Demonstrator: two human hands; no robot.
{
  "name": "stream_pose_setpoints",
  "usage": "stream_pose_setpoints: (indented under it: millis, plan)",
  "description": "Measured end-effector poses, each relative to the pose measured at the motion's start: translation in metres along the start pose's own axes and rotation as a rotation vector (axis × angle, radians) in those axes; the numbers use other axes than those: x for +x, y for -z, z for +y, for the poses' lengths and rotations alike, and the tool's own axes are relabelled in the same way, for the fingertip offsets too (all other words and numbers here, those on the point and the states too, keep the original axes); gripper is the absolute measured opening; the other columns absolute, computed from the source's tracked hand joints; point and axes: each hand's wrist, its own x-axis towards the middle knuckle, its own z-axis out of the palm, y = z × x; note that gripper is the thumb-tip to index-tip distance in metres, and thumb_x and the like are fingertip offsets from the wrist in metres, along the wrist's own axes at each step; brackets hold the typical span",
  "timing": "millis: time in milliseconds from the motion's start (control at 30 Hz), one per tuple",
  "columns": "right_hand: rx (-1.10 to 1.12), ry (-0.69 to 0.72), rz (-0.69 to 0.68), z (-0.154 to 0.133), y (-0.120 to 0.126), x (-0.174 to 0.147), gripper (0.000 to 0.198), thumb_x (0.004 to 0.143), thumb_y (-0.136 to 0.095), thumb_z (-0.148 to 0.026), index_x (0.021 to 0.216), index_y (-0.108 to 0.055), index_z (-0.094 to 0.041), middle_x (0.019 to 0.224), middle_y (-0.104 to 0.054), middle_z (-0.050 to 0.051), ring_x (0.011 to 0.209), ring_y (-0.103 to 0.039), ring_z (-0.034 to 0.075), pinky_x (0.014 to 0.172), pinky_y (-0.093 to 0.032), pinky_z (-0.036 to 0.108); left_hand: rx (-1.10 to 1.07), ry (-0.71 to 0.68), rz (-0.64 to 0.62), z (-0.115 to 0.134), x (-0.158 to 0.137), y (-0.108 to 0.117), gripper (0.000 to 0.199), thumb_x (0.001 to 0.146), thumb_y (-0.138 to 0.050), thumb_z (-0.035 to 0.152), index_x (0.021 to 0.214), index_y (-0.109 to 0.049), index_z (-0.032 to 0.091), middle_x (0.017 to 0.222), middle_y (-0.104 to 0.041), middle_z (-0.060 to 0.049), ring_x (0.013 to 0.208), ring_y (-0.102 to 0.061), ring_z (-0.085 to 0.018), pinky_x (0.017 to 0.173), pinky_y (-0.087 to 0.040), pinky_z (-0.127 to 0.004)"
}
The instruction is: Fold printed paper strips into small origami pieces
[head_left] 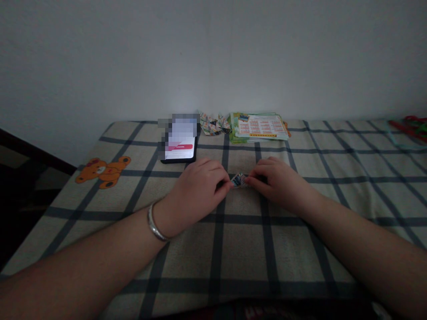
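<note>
A small folded piece of printed paper [239, 179] is held between my two hands, just above or on the checked tablecloth. My left hand [203, 189], with a silver bangle [155, 222] on its wrist, pinches the paper's left end between thumb and fingers. Its right end is pinched the same way by my right hand [275, 180]. The fingertips cover both ends, so only the middle of the paper shows. Beyond my hands lie several folded pieces of similar printed paper [213, 124].
A lit phone [180, 142] lies behind my left hand. Stacked printed sheets [260, 126] lie near the wall [213, 58]. The checked tablecloth [240, 249] bears an orange bear picture [103, 172] at left. Red and green items [415, 126] sit at the far right.
</note>
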Motion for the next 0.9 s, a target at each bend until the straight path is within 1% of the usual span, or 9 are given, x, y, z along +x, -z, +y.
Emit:
stream_pose_setpoints:
  millis: [200,300,533,700,767,900]
  plan:
    - [-0.064,-0.01,0.003,-0.002,-0.001,0.0,0.031,0.095,-0.051,-0.038,0.072,-0.059,-0.02,0.077,-0.062,0.004,0.078,-0.054,0.02,0.075,-0.038,0.034,-0.035,-0.004,-0.004,-0.004,0.003,0.0,0.013,0.089,-0.062,0.024,0.081,-0.066,0.015,0.09,-0.062,-0.005,0.092,-0.055,-0.021,0.085,-0.046,-0.037]
    - [-0.071,-0.026,0.018,-0.003,-0.001,0.002,0.03,0.095,-0.052,-0.038,0.072,-0.058,-0.02,0.076,-0.062,0.004,0.077,-0.054,0.02,0.072,-0.038,0.033,-0.007,-0.011,-0.033,-0.005,0.003,0.002,0.012,0.089,-0.062,0.024,0.084,-0.067,0.015,0.092,-0.062,-0.005,0.094,-0.055,-0.022,0.085,-0.046,-0.037]
    - [-0.058,-0.05,0.014,-0.002,-0.002,0.002,0.029,0.093,-0.053,-0.039,0.071,-0.055,-0.021,0.075,-0.06,0.003,0.075,-0.053,0.019,0.068,-0.035,0.032,0.052,-0.091,-0.128,-0.004,0.0,0.01,0.011,0.092,-0.059,0.023,0.092,-0.066,0.015,0.096,-0.064,-0.005,0.096,-0.056,-0.022,0.088,-0.046,-0.038]
    - [-0.049,-0.031,0.011,0.0,-0.001,0.001,0.029,0.094,-0.051,-0.039,0.071,-0.054,-0.021,0.074,-0.059,0.002,0.074,-0.052,0.019,0.067,-0.035,0.031,0.039,-0.061,-0.085,-0.005,0.0,0.008,0.005,0.089,-0.06,0.019,0.089,-0.063,0.015,0.094,-0.063,-0.005,0.095,-0.056,-0.021,0.086,-0.046,-0.036]
    - [-0.041,0.002,0.011,0.001,-0.001,0.0,0.029,0.094,-0.051,-0.038,0.072,-0.054,-0.02,0.074,-0.059,0.003,0.075,-0.052,0.019,0.068,-0.035,0.031,0.017,-0.038,-0.063,-0.007,0.001,0.006,0.002,0.087,-0.06,0.016,0.086,-0.062,0.015,0.092,-0.062,-0.005,0.093,-0.056,-0.021,0.084,-0.046,-0.035]
    - [-0.006,0.07,-0.005,0.003,0.001,-0.002,0.027,0.095,-0.05,-0.037,0.075,-0.057,-0.02,0.077,-0.059,0.002,0.079,-0.052,0.018,0.07,-0.036,0.031,-0.02,-0.027,-0.027,-0.009,0.001,0.002,0.004,0.086,-0.056,0.013,0.085,-0.059,0.016,0.091,-0.062,-0.004,0.092,-0.055,-0.02,0.083,-0.045,-0.035]
